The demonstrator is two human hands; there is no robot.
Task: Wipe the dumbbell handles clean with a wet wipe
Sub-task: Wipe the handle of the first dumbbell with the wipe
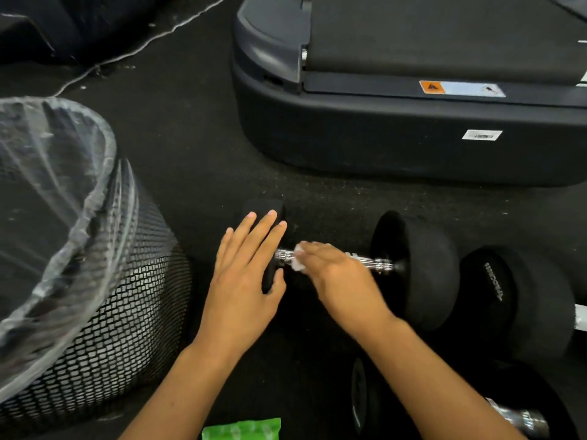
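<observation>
A black dumbbell [422, 268] with a chrome handle [378, 263] lies on the dark floor in the middle. My left hand [244, 281] rests flat, fingers spread, on its left weight head, steadying it. My right hand [336, 274] presses a white wet wipe [298, 263] onto the left part of the handle; the hand is blurred. A second dumbbell [514, 300] lies to the right, and a third [521, 417] sits at the bottom right, partly behind my right forearm.
A black mesh waste bin [104, 328] with a clear liner stands at the left. A treadmill base [381, 138] fills the upper right. A green wipe pack [243, 428] lies at the bottom edge between my arms.
</observation>
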